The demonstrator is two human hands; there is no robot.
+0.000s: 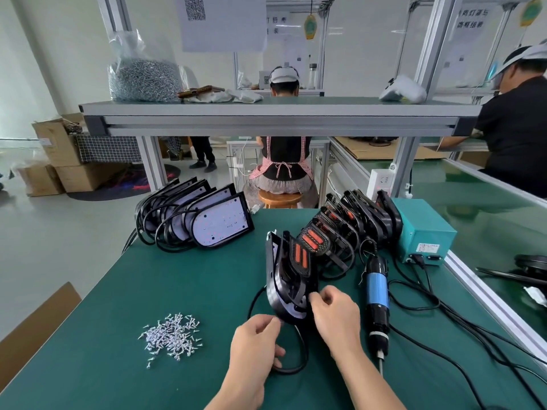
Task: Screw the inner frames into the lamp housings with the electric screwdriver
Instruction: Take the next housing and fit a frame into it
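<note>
A black lamp housing (276,279) stands on edge in the middle of the green table, with an orange-slotted inner frame (302,258) leaning against its right side. My left hand (257,340) pinches the housing's lower edge by its black cable (296,365). My right hand (336,313) grips the housing's right side with curled fingers. The electric screwdriver (377,294), black with a blue band, lies on the table just right of my right hand, tip toward me. A pile of silver screws (171,335) lies to the left.
A row of housings with white LED boards (207,220) leans at the back left. A row of frames and housings (358,220) leans at the back right beside a teal power box (421,232). Black cables (444,315) cross the right side. A shelf (266,113) spans overhead; people work beyond.
</note>
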